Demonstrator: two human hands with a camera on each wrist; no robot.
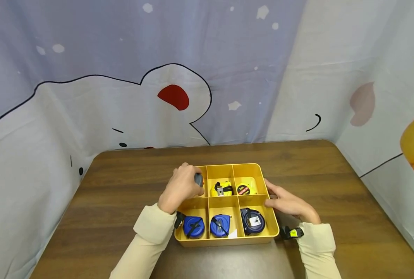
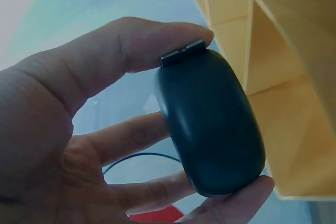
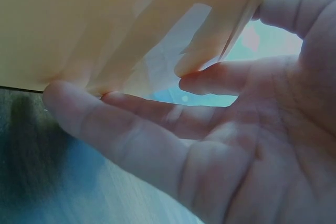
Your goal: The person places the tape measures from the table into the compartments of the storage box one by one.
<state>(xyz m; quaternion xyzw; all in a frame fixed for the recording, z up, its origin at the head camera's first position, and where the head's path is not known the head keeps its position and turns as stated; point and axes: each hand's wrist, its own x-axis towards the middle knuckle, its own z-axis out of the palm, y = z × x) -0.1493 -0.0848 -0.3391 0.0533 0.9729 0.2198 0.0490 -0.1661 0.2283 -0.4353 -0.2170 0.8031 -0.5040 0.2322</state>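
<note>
A yellow divided box [image 1: 224, 241] sits on the table with two rows of compartments. My left hand [image 1: 183, 185] grips a dark grey tape measure [image 2: 212, 124] over the back left compartment, thumb on its top end and fingers under and behind it. My right hand [image 1: 288, 201] holds the box's right wall, thumb over the rim and fingers against the outside. In the back row lie a yellow tape measure with a black strap [image 1: 222, 189] and a round-labelled yellow one [image 1: 246, 189]. The front row holds a blue tape measure [image 1: 194, 227], another blue one [image 1: 220, 225] and a navy one [image 1: 253, 221].
The brown wooden table [image 1: 123, 186] extends to both sides of the box. A patterned curtain [image 1: 227, 77] hangs behind it and along both sides. A dark wrist strap [image 1: 291, 233] shows at my right wrist, beside the box's front right corner.
</note>
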